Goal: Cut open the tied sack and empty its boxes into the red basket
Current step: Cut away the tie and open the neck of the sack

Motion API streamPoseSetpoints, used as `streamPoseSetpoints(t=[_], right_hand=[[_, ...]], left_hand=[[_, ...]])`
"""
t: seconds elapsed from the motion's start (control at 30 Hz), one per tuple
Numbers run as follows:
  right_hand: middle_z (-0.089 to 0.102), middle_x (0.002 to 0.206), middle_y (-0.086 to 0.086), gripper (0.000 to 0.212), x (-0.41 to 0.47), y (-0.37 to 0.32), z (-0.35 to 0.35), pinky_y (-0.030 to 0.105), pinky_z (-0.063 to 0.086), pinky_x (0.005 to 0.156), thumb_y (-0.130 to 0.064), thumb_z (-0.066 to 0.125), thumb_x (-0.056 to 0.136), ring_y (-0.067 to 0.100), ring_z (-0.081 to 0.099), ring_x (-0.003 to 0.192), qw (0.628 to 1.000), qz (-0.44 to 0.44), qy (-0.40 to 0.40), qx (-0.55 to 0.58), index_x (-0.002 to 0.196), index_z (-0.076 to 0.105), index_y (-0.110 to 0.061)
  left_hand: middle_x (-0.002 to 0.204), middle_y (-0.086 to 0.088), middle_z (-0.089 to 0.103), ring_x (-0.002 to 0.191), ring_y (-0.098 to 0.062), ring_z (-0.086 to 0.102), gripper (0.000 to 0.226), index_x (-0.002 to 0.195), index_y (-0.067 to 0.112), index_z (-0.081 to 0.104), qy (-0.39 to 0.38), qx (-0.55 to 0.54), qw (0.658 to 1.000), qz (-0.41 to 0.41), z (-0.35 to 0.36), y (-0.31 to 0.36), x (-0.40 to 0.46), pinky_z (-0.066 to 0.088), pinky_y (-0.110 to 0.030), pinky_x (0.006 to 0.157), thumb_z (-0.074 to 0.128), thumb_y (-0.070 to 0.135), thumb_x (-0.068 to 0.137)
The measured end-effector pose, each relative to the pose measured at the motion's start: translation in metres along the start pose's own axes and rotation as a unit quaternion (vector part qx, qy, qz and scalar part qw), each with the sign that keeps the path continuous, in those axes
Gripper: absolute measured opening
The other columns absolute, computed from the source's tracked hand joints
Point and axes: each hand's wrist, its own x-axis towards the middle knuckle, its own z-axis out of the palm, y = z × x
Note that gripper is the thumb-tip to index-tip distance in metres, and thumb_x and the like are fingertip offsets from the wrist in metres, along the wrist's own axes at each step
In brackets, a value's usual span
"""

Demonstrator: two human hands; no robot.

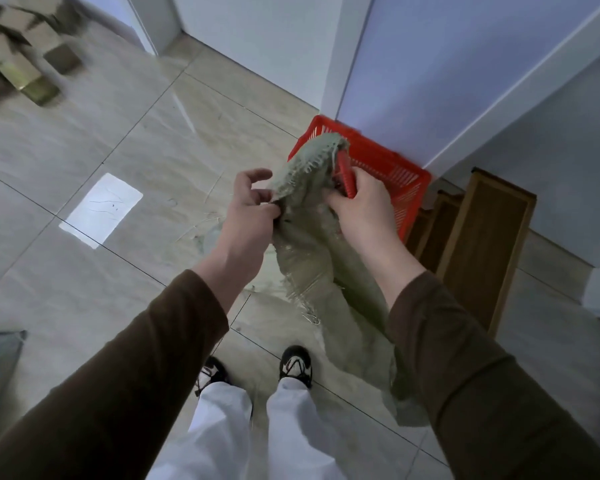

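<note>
A limp grey-green woven sack hangs between my hands, its frayed top edge raised in front of the red basket. My left hand pinches the sack's left side. Gripping the right side, my right hand also holds a red-handled cutter against the cloth. The basket stands on the floor by the wall corner; its inside is mostly hidden by the sack. The sack's lower end trails down to the floor by my right shoe.
A blurred heap of cardboard boxes lies on the tiled floor at the far left. Wooden boards lie on the floor right of the basket. White walls and a door frame stand behind. Loose fibres litter the tiles.
</note>
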Motion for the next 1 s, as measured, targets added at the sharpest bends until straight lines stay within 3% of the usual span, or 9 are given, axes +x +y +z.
streamPoseSetpoints(t=[0.17,0.27,0.4,0.5,0.6,0.67,0.8,0.9,1.0], right_hand=[[0.066,0.092,-0.009,0.014,0.013,-0.001,0.004,0.018,0.039,0.061,-0.034,0.064,0.103,0.008,0.060,0.075,0.986,-0.125,0.045,-0.102,0.108,0.063,-0.022],[0.064,0.093,-0.009,0.021,0.023,-0.005,-0.001,0.026,0.039,0.061,-0.037,0.064,0.102,0.013,0.060,0.078,0.977,-0.145,0.045,-0.148,0.113,0.062,-0.020],[0.066,0.100,-0.007,0.020,0.026,-0.002,-0.012,0.031,0.042,0.070,-0.038,0.065,0.101,0.020,0.067,0.088,0.973,-0.116,0.002,-0.199,0.113,0.062,-0.022],[0.060,0.107,-0.009,0.045,0.011,0.007,-0.031,0.032,0.045,0.071,-0.063,0.065,0.093,0.017,0.063,0.087,0.950,-0.083,-0.024,-0.299,0.119,0.062,-0.026],[0.058,0.096,-0.009,0.051,-0.021,0.012,-0.057,0.030,0.044,0.064,-0.078,0.048,0.094,0.011,0.057,0.071,0.933,-0.077,0.031,-0.351,0.107,0.061,-0.030],[0.058,0.080,-0.013,0.047,-0.043,0.009,-0.068,0.026,0.041,0.057,-0.076,0.039,0.098,0.006,0.054,0.061,0.929,-0.070,0.040,-0.361,0.098,0.056,-0.032],[0.061,0.076,-0.014,0.029,-0.072,-0.010,-0.061,0.029,0.045,0.054,-0.060,0.041,0.105,0.006,0.061,0.061,0.956,-0.046,-0.071,-0.280,0.100,0.053,-0.035],[0.067,0.083,-0.007,0.017,-0.082,-0.019,-0.037,0.032,0.042,0.052,-0.045,0.050,0.106,0.019,0.066,0.067,0.925,-0.088,-0.085,-0.361,0.111,0.054,-0.030],[0.072,0.086,0.000,0.019,-0.083,-0.017,-0.017,0.032,0.034,0.051,-0.039,0.054,0.106,0.027,0.072,0.074,0.906,-0.103,-0.064,-0.406,0.113,0.058,-0.023]], left_hand=[[0.102,-0.012,0.073,0.086,-0.027,0.074,0.026,0.109,0.015,0.061,-0.048,0.062,0.997,-0.015,-0.001,0.000,0.007,0.062,-0.038,0.071,0.066,0.012,0.084],[0.097,-0.010,0.080,0.087,-0.029,0.079,0.011,0.102,0.014,0.073,-0.074,0.103,0.992,-0.013,-0.001,-0.002,0.011,0.064,-0.036,0.073,0.074,0.008,0.093],[0.093,-0.013,0.082,0.083,-0.026,0.079,0.012,0.096,0.010,0.077,-0.077,-0.016,0.992,-0.097,-0.003,0.002,0.014,0.066,-0.036,0.076,0.067,0.014,0.101],[0.099,-0.016,0.081,0.086,-0.028,0.079,0.017,0.104,0.007,0.075,-0.069,-0.072,0.985,-0.140,-0.002,0.005,0.019,0.067,-0.040,0.081,0.063,0.018,0.104],[0.097,-0.017,0.080,0.084,-0.027,0.079,0.021,0.107,0.004,0.074,-0.059,-0.079,0.983,-0.152,-0.001,0.005,0.021,0.067,-0.041,0.083,0.061,0.020,0.104],[0.099,-0.018,0.080,0.086,-0.028,0.078,0.026,0.110,0.000,0.074,-0.061,-0.079,0.981,-0.167,-0.001,0.005,0.022,0.066,-0.044,0.087,0.061,0.022,0.104],[0.093,-0.017,0.079,0.082,-0.029,0.077,0.025,0.105,0.001,0.073,-0.066,-0.082,0.980,-0.169,0.000,0.003,0.020,0.066,-0.043,0.084,0.060,0.022,0.104],[0.076,-0.010,0.078,0.068,-0.022,0.076,0.025,0.091,0.007,0.072,-0.078,-0.072,0.985,-0.137,0.002,0.003,0.017,0.066,-0.034,0.068,0.057,0.019,0.107],[0.075,-0.007,0.078,0.066,-0.017,0.076,0.027,0.089,0.009,0.073,-0.092,-0.045,0.989,-0.107,0.002,0.004,0.014,0.065,-0.032,0.069,0.057,0.019,0.108]])
